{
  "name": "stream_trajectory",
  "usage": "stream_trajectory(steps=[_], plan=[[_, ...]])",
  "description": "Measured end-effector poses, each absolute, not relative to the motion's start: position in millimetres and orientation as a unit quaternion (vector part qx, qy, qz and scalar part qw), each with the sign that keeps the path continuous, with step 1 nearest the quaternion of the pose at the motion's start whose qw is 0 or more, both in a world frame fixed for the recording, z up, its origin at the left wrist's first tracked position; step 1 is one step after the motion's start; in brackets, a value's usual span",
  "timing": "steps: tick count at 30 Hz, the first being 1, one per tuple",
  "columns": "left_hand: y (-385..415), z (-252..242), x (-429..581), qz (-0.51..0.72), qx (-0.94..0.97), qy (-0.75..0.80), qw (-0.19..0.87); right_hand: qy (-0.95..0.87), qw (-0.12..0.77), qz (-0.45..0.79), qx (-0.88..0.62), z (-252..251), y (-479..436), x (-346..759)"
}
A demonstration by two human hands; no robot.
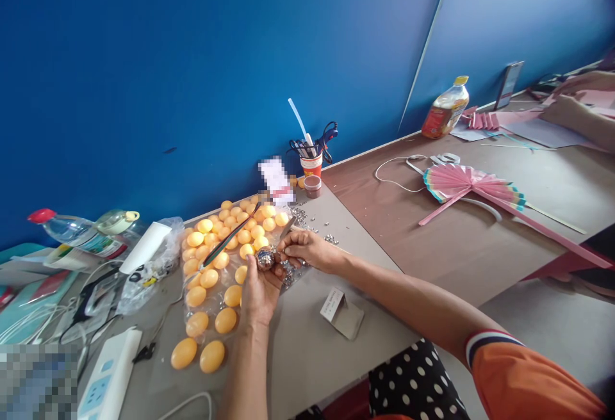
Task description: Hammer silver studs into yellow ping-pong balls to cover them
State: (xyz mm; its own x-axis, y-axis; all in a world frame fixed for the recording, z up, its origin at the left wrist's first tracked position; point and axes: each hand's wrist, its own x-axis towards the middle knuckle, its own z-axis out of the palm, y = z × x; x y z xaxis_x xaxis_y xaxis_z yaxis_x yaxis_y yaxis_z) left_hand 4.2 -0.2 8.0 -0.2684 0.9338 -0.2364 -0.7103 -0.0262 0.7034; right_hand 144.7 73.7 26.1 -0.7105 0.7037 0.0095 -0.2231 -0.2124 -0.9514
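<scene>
My left hand (259, 292) holds a small ball covered in shiny silver sequins (264, 258) at its fingertips, above the table. My right hand (307, 250) is pinched closed right beside the ball, touching it, with something too small to name between the fingers. Loose silver sequins (307, 221) lie scattered on the table behind my hands. Many orange ping-pong balls (211, 279) lie on a clear plastic sheet to the left. A long thin tool with a striped handle (225, 244) rests across the balls.
A paper cup with pens and scissors (312, 161) and a small jar (312, 185) stand by the blue wall. Water bottles (77, 231), cables and a power strip (108, 378) crowd the left. Pink paper fans (473, 189), an oil bottle (446, 111) and another person's arm (576, 113) are at right.
</scene>
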Motion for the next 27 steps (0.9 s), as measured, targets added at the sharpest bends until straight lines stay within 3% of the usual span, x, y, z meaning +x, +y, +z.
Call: stream_trajectory(steps=[27], plan=[[-0.8,6.4,16.0,0.698,0.168,0.435,0.544,-0.599,0.287,0.683,-0.303,19.3,65.0,134.7]])
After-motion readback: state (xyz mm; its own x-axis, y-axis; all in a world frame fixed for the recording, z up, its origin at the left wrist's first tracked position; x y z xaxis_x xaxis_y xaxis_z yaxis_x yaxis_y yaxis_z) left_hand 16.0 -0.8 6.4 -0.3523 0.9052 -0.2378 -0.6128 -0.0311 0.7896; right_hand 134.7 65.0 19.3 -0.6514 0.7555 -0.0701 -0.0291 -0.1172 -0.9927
